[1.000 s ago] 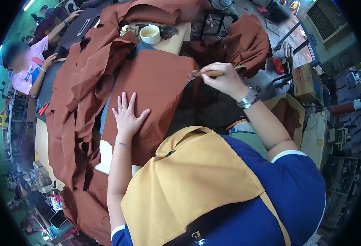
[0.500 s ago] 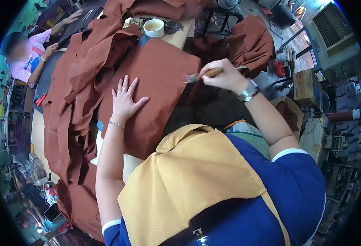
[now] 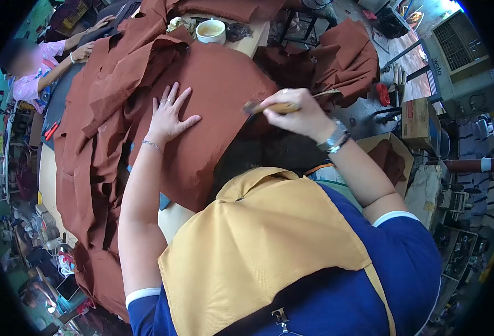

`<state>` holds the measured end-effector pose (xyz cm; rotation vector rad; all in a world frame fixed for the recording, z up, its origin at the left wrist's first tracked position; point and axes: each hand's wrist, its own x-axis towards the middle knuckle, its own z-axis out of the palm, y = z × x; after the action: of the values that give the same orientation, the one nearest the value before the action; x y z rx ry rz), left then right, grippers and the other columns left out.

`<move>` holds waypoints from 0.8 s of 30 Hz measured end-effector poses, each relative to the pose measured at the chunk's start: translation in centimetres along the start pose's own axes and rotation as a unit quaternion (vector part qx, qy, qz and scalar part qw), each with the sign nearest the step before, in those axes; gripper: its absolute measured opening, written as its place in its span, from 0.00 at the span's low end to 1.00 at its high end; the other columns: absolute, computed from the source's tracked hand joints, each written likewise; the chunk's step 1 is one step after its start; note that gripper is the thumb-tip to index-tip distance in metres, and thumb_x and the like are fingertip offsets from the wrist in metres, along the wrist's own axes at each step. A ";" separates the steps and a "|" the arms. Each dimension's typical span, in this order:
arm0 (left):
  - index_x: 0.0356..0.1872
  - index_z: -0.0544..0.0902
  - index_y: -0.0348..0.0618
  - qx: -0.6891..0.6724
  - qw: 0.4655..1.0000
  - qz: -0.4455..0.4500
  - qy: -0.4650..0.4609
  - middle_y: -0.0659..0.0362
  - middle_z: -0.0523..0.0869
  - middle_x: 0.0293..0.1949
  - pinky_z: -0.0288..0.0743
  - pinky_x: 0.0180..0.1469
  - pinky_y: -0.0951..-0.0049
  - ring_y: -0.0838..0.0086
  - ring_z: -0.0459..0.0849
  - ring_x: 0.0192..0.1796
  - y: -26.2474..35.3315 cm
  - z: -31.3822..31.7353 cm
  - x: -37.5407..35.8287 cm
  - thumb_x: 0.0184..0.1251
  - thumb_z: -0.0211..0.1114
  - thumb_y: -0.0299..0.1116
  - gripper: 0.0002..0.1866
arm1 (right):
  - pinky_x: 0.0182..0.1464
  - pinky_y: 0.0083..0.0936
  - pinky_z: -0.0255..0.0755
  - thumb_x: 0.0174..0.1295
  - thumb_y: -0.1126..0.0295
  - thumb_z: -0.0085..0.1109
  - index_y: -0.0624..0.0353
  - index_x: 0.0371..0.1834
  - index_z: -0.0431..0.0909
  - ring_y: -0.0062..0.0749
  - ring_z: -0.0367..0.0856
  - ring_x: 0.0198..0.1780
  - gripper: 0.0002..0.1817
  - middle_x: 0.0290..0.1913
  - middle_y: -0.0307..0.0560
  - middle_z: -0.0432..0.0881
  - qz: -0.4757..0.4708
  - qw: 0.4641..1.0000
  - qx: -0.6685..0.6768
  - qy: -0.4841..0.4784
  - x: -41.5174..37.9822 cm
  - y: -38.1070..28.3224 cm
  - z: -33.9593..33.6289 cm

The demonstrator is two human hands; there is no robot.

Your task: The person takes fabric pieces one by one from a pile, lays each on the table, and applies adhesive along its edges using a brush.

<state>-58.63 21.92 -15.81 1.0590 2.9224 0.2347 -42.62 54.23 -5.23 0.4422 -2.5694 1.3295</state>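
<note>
A reddish-brown sheet, which looks like leather [image 3: 219,84], lies flat in front of me, its right edge reaching past the table. My left hand [image 3: 171,116] rests on it with fingers spread and nothing held. In my right hand [image 3: 300,112] is a wooden-handled brush [image 3: 283,107], gripped with its bristles at the sheet's right edge. Whether the bristles press on the surface is hard to tell. Beyond the sheet stands a white cup [image 3: 210,31] with pale contents.
Crumpled brown sheets [image 3: 98,123] pile up on the left, and another heap [image 3: 348,59] hangs at the right. Red-handled scissors [image 3: 51,130] lie at far left, near a person in a pink shirt [image 3: 36,75]. A cardboard box [image 3: 420,124] stands at right.
The brush has moved slightly left along the sheet's edge, with my right hand tilting over it. My left hand stays flat, shifted slightly with the sheet. The other person's hands have moved.
</note>
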 end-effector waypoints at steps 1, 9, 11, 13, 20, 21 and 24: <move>0.79 0.62 0.66 0.000 1.000 0.002 0.001 0.53 0.53 0.82 0.42 0.77 0.32 0.52 0.48 0.83 0.0 0.0 0.2 0.59 0.61 0.73 0.48 | 0.42 0.30 0.81 0.53 0.71 0.69 0.61 0.35 0.86 0.41 0.88 0.35 0.08 0.33 0.52 0.88 -0.013 1.000 0.007 -0.010 -0.5 0.8 1.2; 0.77 0.65 0.56 -0.009 0.998 -0.026 0.056 0.45 0.56 0.80 0.45 0.77 0.32 0.47 0.52 0.81 0.6 0.1 -1.5 0.62 0.61 0.69 0.46 | 0.41 0.24 0.81 0.61 0.69 0.69 0.62 0.39 0.87 0.27 0.89 0.36 0.08 0.34 0.49 0.89 0.053 0.996 -0.059 0.044 1.8 1.1 -4.0; 0.77 0.65 0.53 -0.027 0.995 -0.061 0.072 0.44 0.56 0.80 0.45 0.76 0.32 0.46 0.52 0.81 1.8 -0.2 -4.6 0.67 0.59 0.66 0.43 | 0.41 0.23 0.81 0.64 0.67 0.70 0.62 0.40 0.87 0.24 0.89 0.37 0.09 0.35 0.47 0.90 -0.005 0.994 -0.036 0.100 6.0 1.7 -4.3; 0.77 0.66 0.54 -0.045 0.991 -0.118 0.052 0.44 0.56 0.80 0.45 0.76 0.32 0.46 0.52 0.81 3.7 -1.3 -9.0 0.66 0.60 0.66 0.43 | 0.43 0.22 0.81 0.64 0.64 0.71 0.61 0.41 0.89 0.25 0.90 0.40 0.11 0.38 0.48 0.91 -0.031 0.991 -0.042 0.120 11.6 3.9 -4.3; 0.77 0.65 0.56 -0.048 0.976 -0.210 0.033 0.45 0.54 0.81 0.44 0.75 0.30 0.46 0.49 0.82 6.1 -1.1 -15.8 0.59 0.64 0.69 0.48 | 0.54 0.31 0.80 0.55 0.52 0.76 0.56 0.40 0.91 0.39 0.90 0.46 0.19 0.40 0.51 0.91 0.058 0.993 -0.061 0.082 25.8 12.8 1.1; 0.77 0.66 0.56 -0.052 0.976 -0.210 0.037 0.46 0.54 0.81 0.44 0.75 0.30 0.46 0.49 0.82 6.2 -1.2 -15.7 0.59 0.64 0.69 0.48 | 0.54 0.31 0.80 0.55 0.51 0.75 0.55 0.40 0.91 0.39 0.90 0.47 0.20 0.41 0.51 0.91 0.077 0.990 -0.101 0.064 26.3 13.4 1.7; 0.78 0.65 0.55 -0.063 0.974 -0.213 0.035 0.47 0.52 0.82 0.42 0.75 0.29 0.47 0.47 0.83 6.4 -1.6 -15.7 0.60 0.64 0.67 0.48 | 0.59 0.34 0.79 0.53 0.47 0.75 0.53 0.42 0.91 0.36 0.90 0.49 0.23 0.43 0.51 0.91 0.153 0.986 -0.051 0.042 27.7 15.9 2.1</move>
<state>-42.62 16.53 -13.76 0.3978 3.0509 0.4411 -74.28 56.60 -9.48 -0.0292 -2.6980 1.2651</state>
